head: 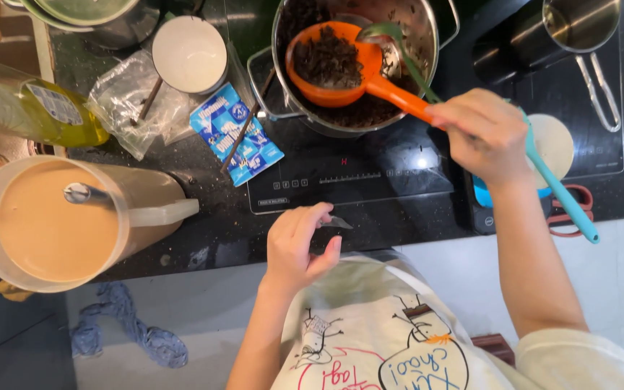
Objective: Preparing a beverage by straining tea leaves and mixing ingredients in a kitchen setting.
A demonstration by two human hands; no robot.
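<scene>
Right hand [487, 136] is gripping the stiff, light orange ladle [334, 63] by its handle end, with a teal spatula [557, 189]; left hand [299, 244] is pinching a small clear scrap.

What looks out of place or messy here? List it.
A crumpled blue cloth lies on the floor below the counter. An opened blue sachet and an empty clear plastic bag lie loose beside the pot. Red-handled scissors sit at the counter's edge. Dark specks cling to the pot's inner wall. Nothing looks spilled.

Orange ladle [334, 61], teal spatula [565, 195]
</scene>
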